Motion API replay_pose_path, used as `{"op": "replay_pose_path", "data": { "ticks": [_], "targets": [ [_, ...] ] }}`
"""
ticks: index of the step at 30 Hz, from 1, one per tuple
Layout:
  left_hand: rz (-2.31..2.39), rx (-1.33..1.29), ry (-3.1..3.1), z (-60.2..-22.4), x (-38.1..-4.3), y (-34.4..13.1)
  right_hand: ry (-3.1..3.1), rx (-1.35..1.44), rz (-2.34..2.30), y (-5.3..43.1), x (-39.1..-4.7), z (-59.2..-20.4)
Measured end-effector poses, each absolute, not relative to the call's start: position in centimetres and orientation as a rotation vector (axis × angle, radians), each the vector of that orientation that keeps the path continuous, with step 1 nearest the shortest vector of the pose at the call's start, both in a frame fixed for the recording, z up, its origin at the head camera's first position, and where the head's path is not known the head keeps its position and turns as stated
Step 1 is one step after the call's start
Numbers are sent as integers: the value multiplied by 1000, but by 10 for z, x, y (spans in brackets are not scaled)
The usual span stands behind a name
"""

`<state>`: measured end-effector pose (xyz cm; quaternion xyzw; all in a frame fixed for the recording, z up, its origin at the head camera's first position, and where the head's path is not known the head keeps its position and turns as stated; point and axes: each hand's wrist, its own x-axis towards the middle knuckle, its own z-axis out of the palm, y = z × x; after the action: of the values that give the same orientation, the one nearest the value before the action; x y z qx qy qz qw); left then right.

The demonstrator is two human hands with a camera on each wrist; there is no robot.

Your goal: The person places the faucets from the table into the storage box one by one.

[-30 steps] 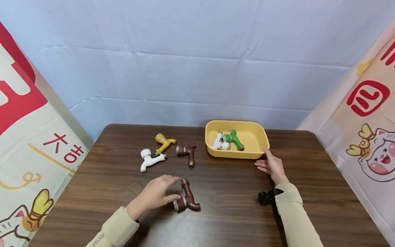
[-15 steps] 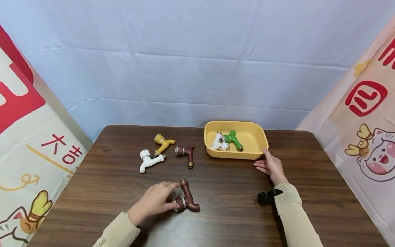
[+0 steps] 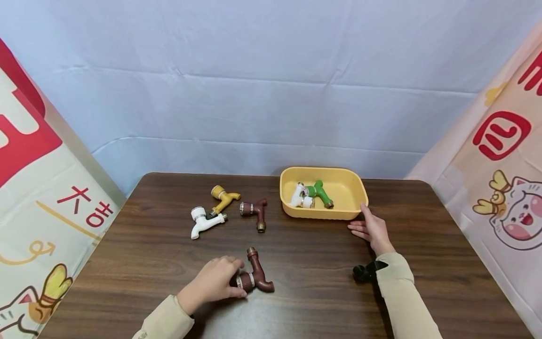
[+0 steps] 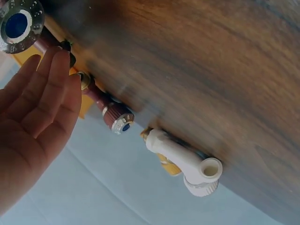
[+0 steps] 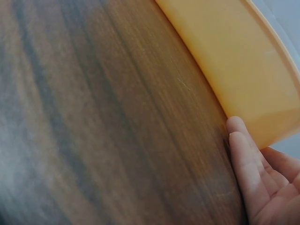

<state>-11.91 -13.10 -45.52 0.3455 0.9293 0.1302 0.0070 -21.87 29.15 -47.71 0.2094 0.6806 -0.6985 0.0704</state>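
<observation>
My left hand (image 3: 217, 281) is held around the knob end of a dark red faucet (image 3: 258, 274) lying near the table's front. In the left wrist view, the relaxed fingers (image 4: 55, 91) stand apart from the round knob cap (image 4: 18, 26). My right hand (image 3: 374, 230) touches the near right corner of a yellow plastic basin (image 3: 322, 214). Its fingers (image 5: 243, 152) lie fairly straight along the basin's outer wall, and the thumb is by the rim. Inside the basin lie a white faucet (image 3: 298, 195) and a green faucet (image 3: 322, 194).
Behind my left hand lie a white faucet (image 3: 205, 223), a yellow faucet (image 3: 224, 200) and another dark red faucet (image 3: 259, 214). All rest on the brown wooden table (image 3: 309, 282). A black wrist-camera mount (image 3: 364, 272) sits at my right sleeve. Pale cloth (image 3: 254, 94) hangs behind the table.
My left hand has lowered slightly around the dark red faucet's knob end. The faucet and the basin have not moved noticeably, and my right hand stays at the basin's corner.
</observation>
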Motion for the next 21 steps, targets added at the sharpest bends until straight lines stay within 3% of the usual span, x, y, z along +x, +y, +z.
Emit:
{"op": "replay_pose_path", "data": {
  "ticks": [21],
  "targets": [
    [430,1055,2877,-456,-116,-125,2076,625,-2080,292,-219,-477]
  ]
}}
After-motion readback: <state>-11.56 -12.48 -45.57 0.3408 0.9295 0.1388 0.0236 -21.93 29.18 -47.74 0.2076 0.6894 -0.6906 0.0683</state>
